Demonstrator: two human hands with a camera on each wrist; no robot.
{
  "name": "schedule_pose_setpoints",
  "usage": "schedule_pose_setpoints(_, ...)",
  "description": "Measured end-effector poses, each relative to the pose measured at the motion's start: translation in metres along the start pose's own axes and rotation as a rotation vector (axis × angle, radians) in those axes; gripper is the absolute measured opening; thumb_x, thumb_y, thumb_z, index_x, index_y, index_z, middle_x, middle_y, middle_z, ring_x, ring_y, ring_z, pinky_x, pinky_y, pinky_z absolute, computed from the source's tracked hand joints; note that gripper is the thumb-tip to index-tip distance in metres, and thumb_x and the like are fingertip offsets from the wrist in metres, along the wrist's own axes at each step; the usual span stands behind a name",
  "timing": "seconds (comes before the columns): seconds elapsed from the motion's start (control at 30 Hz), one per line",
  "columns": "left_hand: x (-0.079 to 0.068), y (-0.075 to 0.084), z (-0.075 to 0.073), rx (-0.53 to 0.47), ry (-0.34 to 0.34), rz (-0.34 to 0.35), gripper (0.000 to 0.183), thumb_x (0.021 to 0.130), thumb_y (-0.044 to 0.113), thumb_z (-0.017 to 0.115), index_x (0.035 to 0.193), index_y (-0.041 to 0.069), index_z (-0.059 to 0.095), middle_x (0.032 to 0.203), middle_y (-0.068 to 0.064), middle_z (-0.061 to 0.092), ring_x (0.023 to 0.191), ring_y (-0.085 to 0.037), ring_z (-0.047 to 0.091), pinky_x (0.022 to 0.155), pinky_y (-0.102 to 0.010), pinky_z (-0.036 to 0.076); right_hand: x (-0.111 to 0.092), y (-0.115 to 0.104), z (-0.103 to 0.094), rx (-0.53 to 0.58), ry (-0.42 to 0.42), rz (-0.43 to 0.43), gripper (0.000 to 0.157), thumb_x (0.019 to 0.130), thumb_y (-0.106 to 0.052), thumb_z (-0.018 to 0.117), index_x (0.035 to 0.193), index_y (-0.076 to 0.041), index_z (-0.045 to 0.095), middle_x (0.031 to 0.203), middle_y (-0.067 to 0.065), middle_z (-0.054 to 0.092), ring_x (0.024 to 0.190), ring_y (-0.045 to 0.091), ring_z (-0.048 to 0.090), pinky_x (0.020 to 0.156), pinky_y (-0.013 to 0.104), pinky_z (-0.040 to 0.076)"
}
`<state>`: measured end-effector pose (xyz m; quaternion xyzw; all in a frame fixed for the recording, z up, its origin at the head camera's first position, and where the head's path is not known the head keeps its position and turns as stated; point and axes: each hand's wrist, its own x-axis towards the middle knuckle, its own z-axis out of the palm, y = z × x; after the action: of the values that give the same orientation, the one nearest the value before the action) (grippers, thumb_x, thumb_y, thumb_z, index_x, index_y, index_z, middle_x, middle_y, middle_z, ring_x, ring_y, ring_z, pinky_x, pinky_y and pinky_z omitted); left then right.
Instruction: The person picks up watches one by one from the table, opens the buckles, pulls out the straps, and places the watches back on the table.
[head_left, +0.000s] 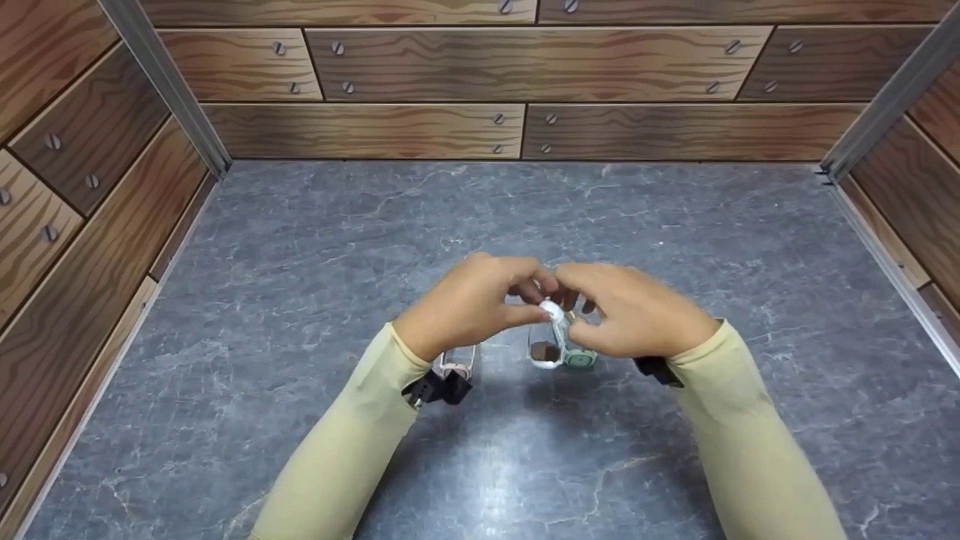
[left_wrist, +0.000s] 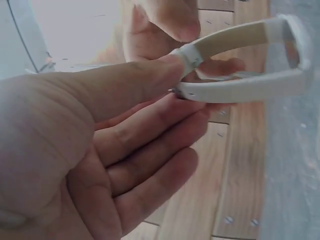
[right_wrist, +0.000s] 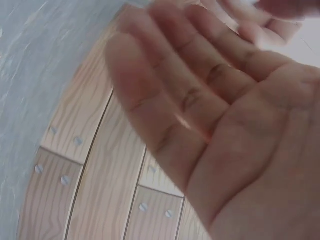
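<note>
A white wristwatch (left_wrist: 245,91) has its strap curved into a loop. My left hand (head_left: 484,304) pinches the strap's end, thumb on top, right by the metal buckle in the left wrist view. The loop hangs below the fingers in the head view. Close beside it is my right hand (head_left: 637,311), thumb and forefinger apart near the strap. In the right wrist view the other fingers (right_wrist: 185,95) of that hand are loosely extended, with nothing lying in the palm. A green watch (head_left: 580,359) shows just beyond the white one, partly hidden by the right hand.
Another pale watch (head_left: 456,367) stands on the grey marbled table (head_left: 360,225) beneath my left wrist, partly covered by the black wrist mount (head_left: 442,388). Wood-patterned walls (head_left: 525,64) enclose the back and both sides, with metal posts (head_left: 169,82) at the corners.
</note>
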<state>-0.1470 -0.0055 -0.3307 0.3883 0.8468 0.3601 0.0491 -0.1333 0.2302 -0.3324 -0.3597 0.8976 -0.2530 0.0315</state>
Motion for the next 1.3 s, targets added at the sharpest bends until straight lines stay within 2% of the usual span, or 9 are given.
schedule_pose_setpoints(0.2, -0.01, 0.013, -0.01, -0.061, 0.177, 0.126, 0.027, 0.093, 0.018, 0.079, 0.118, 0.01, 0.073, 0.11, 0.002, 0.077, 0.097, -0.002, 0.071, 0.092, -0.023, 0.054, -0.001, -0.01, -0.003, 0.123, 0.087, -0.079, 0.036, 0.086, -0.014, 0.07, 0.12, -0.019, 0.058, 0.107, -0.008, 0.068, 0.093, 0.007, 0.065, 0.079, 0.031, 0.058)
schedule_pose_setpoints(0.4, -0.016, 0.021, -0.014, -0.081, 0.339, 0.229, 0.026, 0.093, 0.017, 0.079, 0.117, 0.009, 0.074, 0.106, 0.003, 0.078, 0.095, 0.001, 0.071, 0.084, -0.025, 0.055, 0.003, -0.013, -0.003, 0.202, 0.255, -0.162, 0.027, 0.086, -0.011, 0.072, 0.112, -0.012, 0.064, 0.103, -0.007, 0.068, 0.091, 0.01, 0.065, 0.076, 0.031, 0.058)
schedule_pose_setpoints(0.5, -0.018, 0.025, -0.015, -0.086, 0.391, 0.256, 0.023, 0.093, 0.017, 0.079, 0.114, 0.008, 0.075, 0.1, 0.004, 0.079, 0.093, 0.001, 0.071, 0.084, -0.027, 0.055, 0.004, -0.014, -0.004, 0.261, 0.316, -0.207, 0.023, 0.086, -0.005, 0.071, 0.108, -0.01, 0.066, 0.1, -0.004, 0.068, 0.089, 0.014, 0.065, 0.074, 0.032, 0.058)
schedule_pose_setpoints(0.77, -0.019, 0.03, -0.018, -0.051, 0.408, 0.258, 0.02, 0.094, 0.02, 0.079, 0.109, 0.008, 0.074, 0.099, 0.005, 0.078, 0.092, 0.0, 0.071, 0.085, -0.025, 0.055, 0.002, -0.017, -0.005, 0.319, 0.358, -0.251, 0.018, 0.088, -0.002, 0.072, 0.101, -0.013, 0.068, 0.094, -0.004, 0.068, 0.083, 0.012, 0.064, 0.07, 0.028, 0.056)
schedule_pose_setpoints(0.97, -0.017, 0.03, -0.016, -0.059, 0.43, 0.254, 0.019, 0.093, 0.02, 0.079, 0.108, 0.009, 0.074, 0.099, 0.004, 0.078, 0.093, 0.0, 0.071, 0.083, -0.023, 0.055, 0.002, -0.015, -0.004, 0.356, 0.394, -0.274, 0.01, 0.091, 0.001, 0.072, 0.098, -0.005, 0.068, 0.09, 0.001, 0.069, 0.076, 0.013, 0.063, 0.067, 0.025, 0.056)
schedule_pose_setpoints(1.1, -0.016, 0.029, -0.014, -0.06, 0.443, 0.252, 0.02, 0.094, 0.021, 0.079, 0.109, 0.009, 0.075, 0.099, 0.005, 0.078, 0.095, -0.001, 0.07, 0.082, -0.028, 0.056, 0.002, -0.016, -0.004, 0.37, 0.413, -0.294, 0.007, 0.094, 0.0, 0.071, 0.1, -0.003, 0.069, 0.09, 0.002, 0.07, 0.074, 0.012, 0.064, 0.066, 0.024, 0.056)
schedule_pose_setpoints(1.2, -0.017, 0.029, -0.013, -0.061, 0.432, 0.219, 0.023, 0.095, 0.025, 0.078, 0.112, 0.01, 0.075, 0.102, 0.005, 0.077, 0.097, -0.002, 0.069, 0.085, -0.029, 0.056, 0.003, -0.018, -0.004, 0.365, 0.438, -0.311, 0.005, 0.095, -0.004, 0.072, 0.1, -0.004, 0.07, 0.091, 0.002, 0.071, 0.073, 0.011, 0.065, 0.065, 0.022, 0.055)
schedule_pose_setpoints(1.3, -0.017, 0.028, -0.013, -0.07, 0.399, 0.144, 0.026, 0.095, 0.028, 0.077, 0.115, 0.012, 0.075, 0.105, 0.006, 0.076, 0.098, -0.002, 0.068, 0.089, -0.026, 0.055, 0.004, -0.018, -0.004, 0.366, 0.474, -0.315, 0.004, 0.096, -0.005, 0.072, 0.099, -0.003, 0.071, 0.09, 0.002, 0.071, 0.071, 0.011, 0.064, 0.065, 0.021, 0.055)
